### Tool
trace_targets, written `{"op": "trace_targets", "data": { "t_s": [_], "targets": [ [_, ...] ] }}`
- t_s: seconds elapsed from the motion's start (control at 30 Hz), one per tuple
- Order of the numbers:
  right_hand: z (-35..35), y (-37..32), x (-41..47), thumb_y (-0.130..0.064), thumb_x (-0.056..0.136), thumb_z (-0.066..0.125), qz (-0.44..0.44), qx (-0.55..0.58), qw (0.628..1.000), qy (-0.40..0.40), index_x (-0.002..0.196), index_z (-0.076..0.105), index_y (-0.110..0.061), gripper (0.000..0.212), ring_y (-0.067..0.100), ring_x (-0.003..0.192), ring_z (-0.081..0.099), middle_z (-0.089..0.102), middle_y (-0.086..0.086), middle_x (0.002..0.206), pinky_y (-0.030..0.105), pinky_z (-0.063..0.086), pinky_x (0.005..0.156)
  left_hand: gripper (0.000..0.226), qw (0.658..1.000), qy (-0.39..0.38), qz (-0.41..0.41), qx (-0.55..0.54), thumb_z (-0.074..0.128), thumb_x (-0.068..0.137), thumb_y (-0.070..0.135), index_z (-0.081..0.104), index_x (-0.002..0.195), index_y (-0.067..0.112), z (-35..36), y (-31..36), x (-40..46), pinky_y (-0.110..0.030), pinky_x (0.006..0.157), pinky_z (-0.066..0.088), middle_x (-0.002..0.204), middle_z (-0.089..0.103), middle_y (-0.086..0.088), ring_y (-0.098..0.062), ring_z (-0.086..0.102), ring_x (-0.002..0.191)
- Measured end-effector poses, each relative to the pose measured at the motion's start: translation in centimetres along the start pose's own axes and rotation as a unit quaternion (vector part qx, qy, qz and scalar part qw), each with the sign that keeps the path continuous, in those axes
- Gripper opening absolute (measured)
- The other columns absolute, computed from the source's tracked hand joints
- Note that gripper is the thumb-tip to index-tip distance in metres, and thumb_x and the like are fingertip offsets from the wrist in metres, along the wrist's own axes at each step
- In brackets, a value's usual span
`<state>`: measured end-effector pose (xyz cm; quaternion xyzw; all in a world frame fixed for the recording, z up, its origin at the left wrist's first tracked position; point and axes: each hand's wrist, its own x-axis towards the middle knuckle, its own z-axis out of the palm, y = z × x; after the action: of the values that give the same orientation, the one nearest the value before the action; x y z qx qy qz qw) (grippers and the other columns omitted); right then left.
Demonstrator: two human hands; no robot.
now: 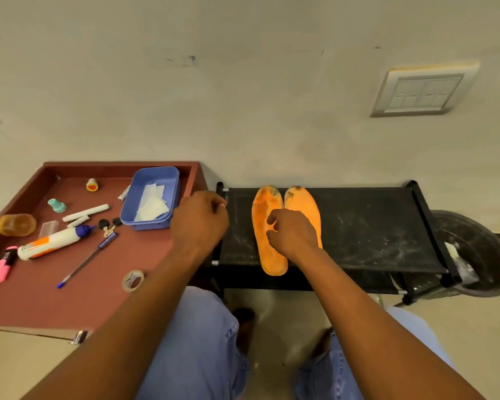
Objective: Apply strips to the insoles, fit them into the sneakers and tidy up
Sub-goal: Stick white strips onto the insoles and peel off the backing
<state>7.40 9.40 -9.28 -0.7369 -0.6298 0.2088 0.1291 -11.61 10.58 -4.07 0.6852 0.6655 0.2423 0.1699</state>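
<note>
While both arms reach forward, the scene reads as follows.
Insoles: two orange insoles, the left insole (267, 235) and the right insole (305, 210), lie side by side and touching on the black rack shelf (364, 226), toes toward its far edge, heels at its near edge; both toes are smudged dark.
Right hand: the right hand (293, 232) rests over the insoles where they meet, fingers curled, fingertips on the left insole; whether it pinches anything cannot be told.
Left hand: the left hand (199, 219) hovers at the shelf's left end, fingers curled inward with something small and white at the fingertips; what it is cannot be told.
Blue tray: a blue tray (150, 197) holding white pieces (153, 202) sits in the far right corner of the bench (41, 298).
Bench items: glue bottle (52, 243), pen (87, 259), tape roll (132, 280), pink highlighter (3, 264), keys (109, 225).
Bin: a dark bin (479, 252) stands right of the shelf.
</note>
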Motion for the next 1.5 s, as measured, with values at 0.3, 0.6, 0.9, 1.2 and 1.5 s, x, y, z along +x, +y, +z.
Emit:
{"op": "trace_targets", "data": {
  "t_s": [0.3, 0.6, 0.9, 1.2, 1.5],
  "targets": [
    [2.2, -2.0, 1.5, -0.032, 0.093, 0.068, -0.075, -0.005, 0.997, -0.020, 0.125, 0.066, -0.024, 0.033, 0.025, 0.102, 0.066, 0.070, 0.003, 0.114, 0.035, 0.057, 0.079, 0.024, 0.990, 0.042, -0.041, 0.129, 0.065, 0.087, 0.009, 0.077, 0.107, 0.014, -3.8, -9.4, 6.8, -0.043, 0.086, 0.056, 0.109, 0.077, -0.007, -0.035, 0.069, 0.099],
    [2.8, -1.9, 2.6, -0.032, 0.094, 0.069, -0.079, -0.003, 0.997, -0.027, 0.125, 0.066, -0.023, 0.033, 0.021, 0.098, 0.066, 0.071, 0.002, 0.112, 0.026, 0.050, 0.070, 0.021, 0.963, -0.122, -0.018, 0.241, 0.070, 0.085, 0.012, 0.081, 0.101, 0.020, -3.1, -13.2, 10.0, -0.031, 0.074, 0.053, 0.110, 0.076, -0.006, -0.027, 0.068, 0.090],
    [2.8, -1.7, 2.7, -0.031, 0.093, 0.071, -0.076, -0.017, 0.996, -0.032, 0.126, 0.067, -0.023, 0.034, 0.021, 0.097, 0.067, 0.070, 0.002, 0.113, 0.028, 0.055, 0.074, 0.016, 0.969, -0.078, -0.020, 0.232, 0.067, 0.091, 0.010, 0.082, 0.093, 0.011, -2.3, -13.6, 10.2, -0.028, 0.061, 0.035, 0.093, 0.077, -0.014, -0.024, 0.051, 0.068],
    [2.8, -1.7, 2.7, -0.030, 0.092, 0.071, -0.073, -0.012, 0.996, -0.041, 0.124, 0.068, -0.023, 0.033, 0.021, 0.095, 0.067, 0.071, 0.003, 0.110, 0.030, 0.057, 0.074, 0.011, 0.992, 0.105, -0.050, 0.053, 0.070, 0.089, 0.021, 0.080, 0.088, 0.016, -5.2, -11.7, 8.8, -0.031, 0.072, 0.049, 0.083, 0.073, 0.001, -0.022, 0.066, 0.078],
    [0.1, -2.3, 3.3, -0.020, 0.091, 0.074, -0.023, 0.404, 0.914, -0.039, 0.110, 0.075, -0.018, 0.019, 0.017, 0.092, 0.072, 0.076, 0.002, 0.094, 0.030, 0.057, 0.079, 0.015, 0.912, 0.053, -0.054, -0.402, 0.070, 0.094, 0.007, 0.075, 0.108, 0.005, -4.6, -1.4, 6.3, -0.035, 0.072, 0.064, 0.090, 0.078, -0.006, -0.023, 0.077, 0.084]
  ]
}}
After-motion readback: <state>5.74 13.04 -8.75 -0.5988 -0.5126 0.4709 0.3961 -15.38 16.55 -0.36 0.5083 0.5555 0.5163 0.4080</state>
